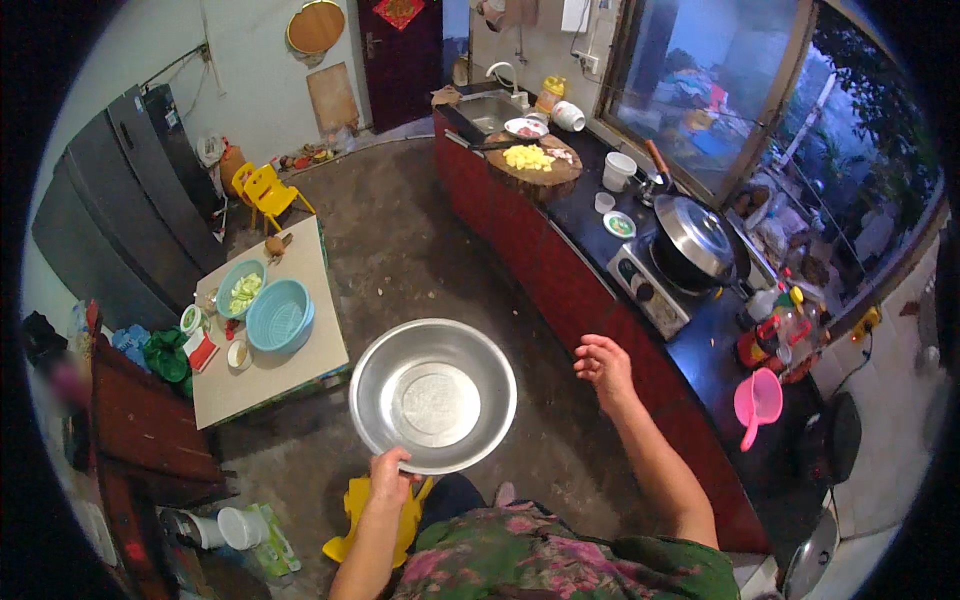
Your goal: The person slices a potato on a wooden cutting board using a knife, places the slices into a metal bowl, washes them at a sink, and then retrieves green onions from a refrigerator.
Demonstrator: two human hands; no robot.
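Observation:
My left hand [391,475] grips the near rim of a wide stainless steel basin [433,396], which looks empty and is held above the floor. My right hand [602,366] is raised to the right of the basin, apart from it, with its fingers slightly bent and nothing in them. Beyond that hand runs a red-fronted counter [541,241] with a dark top. To the left of the basin stands a low table [304,375] bearing a light blue plastic basin [279,316] and a blue basket [223,291] with cut green vegetable pieces [245,291].
A lidded wok [691,238] sits on a gas stove [645,289]. Farther along are a round wooden chopping board [534,177] with yellow pieces and a sink [487,112]. A pink dipper [759,397] lies nearer. Yellow chairs [271,193] stand by the refrigerator; another yellow chair [358,517] is beside me.

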